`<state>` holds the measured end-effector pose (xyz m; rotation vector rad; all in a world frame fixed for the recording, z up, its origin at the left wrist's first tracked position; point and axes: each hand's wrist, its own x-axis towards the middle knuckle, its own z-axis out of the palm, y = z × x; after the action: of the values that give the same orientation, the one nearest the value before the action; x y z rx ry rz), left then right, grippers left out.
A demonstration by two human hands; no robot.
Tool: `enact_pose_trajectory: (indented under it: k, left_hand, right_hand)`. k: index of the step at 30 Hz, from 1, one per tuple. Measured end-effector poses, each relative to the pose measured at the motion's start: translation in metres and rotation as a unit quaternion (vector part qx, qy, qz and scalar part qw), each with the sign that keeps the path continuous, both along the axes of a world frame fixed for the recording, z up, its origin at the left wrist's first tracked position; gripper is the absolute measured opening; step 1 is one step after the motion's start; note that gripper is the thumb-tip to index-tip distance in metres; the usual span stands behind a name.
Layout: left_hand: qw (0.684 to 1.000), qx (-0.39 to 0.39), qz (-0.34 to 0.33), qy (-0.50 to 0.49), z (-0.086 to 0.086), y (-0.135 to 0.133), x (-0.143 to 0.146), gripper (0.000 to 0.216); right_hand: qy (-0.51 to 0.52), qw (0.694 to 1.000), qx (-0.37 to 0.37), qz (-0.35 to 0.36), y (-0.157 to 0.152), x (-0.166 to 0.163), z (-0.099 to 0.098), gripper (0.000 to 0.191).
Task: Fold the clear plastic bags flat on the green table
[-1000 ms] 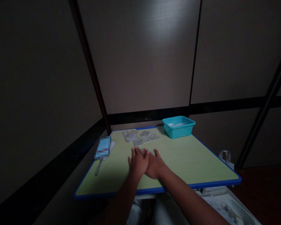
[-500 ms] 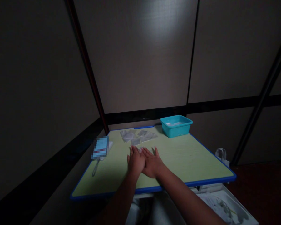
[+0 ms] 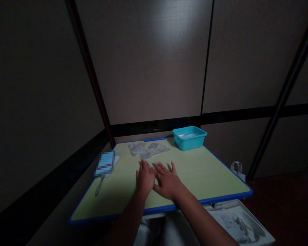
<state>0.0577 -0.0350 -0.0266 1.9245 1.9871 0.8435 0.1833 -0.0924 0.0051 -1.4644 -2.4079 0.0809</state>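
My left hand (image 3: 145,178) lies on the table with its fingers stretched forward. Beside it, my right hand (image 3: 167,180) rests palm down, fingers spread and the little finger lifted outward. Between and under the fingertips shows a small piece of clear plastic (image 3: 149,166), mostly covered, so its kind cannot be made out. Just past the fingers lie several flat clear plastic packets (image 3: 156,149), overlapping in a loose group; the nearest packet (image 3: 145,155) is close to my left fingertips.
The pale green table (image 3: 207,177) has a blue edge. A turquoise basin (image 3: 191,140) with clear plastic inside stands at the back right. A pixelated blue item (image 3: 105,163) with a strap lies at the left edge. An open drawer (image 3: 256,218) juts out below; a white bag (image 3: 238,169) is beyond.
My hands have moved apart: the left, which overlapped the right, now lies beside it with a small gap. The whole view has shifted slightly.
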Motion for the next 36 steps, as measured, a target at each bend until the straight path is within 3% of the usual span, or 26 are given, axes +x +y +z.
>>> enact_pose_trajectory:
  k: [9, 14, 18, 26, 36]
  left_hand:
    - [0.999, 0.016, -0.026, 0.015, 0.001, -0.003, 0.002, 0.06]
    - [0.999, 0.017, -0.023, 0.033, 0.0, -0.002, 0.001, 0.061]
    - [0.998, 0.017, -0.023, 0.057, 0.001, -0.004, 0.003, 0.064]
    - [0.994, 0.01, -0.039, 0.105, 0.002, -0.007, 0.006, 0.069]
    - [0.981, -0.02, -0.1, 0.166, 0.009, -0.007, 0.012, 0.063]
  right_hand:
    - [0.002, 1.0, -0.018, 0.011, 0.002, -0.001, -0.001, 0.063]
    - [0.008, 0.999, -0.022, -0.049, 0.003, 0.004, -0.006, 0.081]
    - [0.014, 0.997, -0.019, -0.072, 0.003, 0.008, -0.012, 0.083]
    - [0.025, 0.996, -0.042, -0.069, 0.004, 0.008, -0.014, 0.08]
    - [0.062, 0.992, -0.093, -0.058, 0.013, 0.013, -0.017, 0.1]
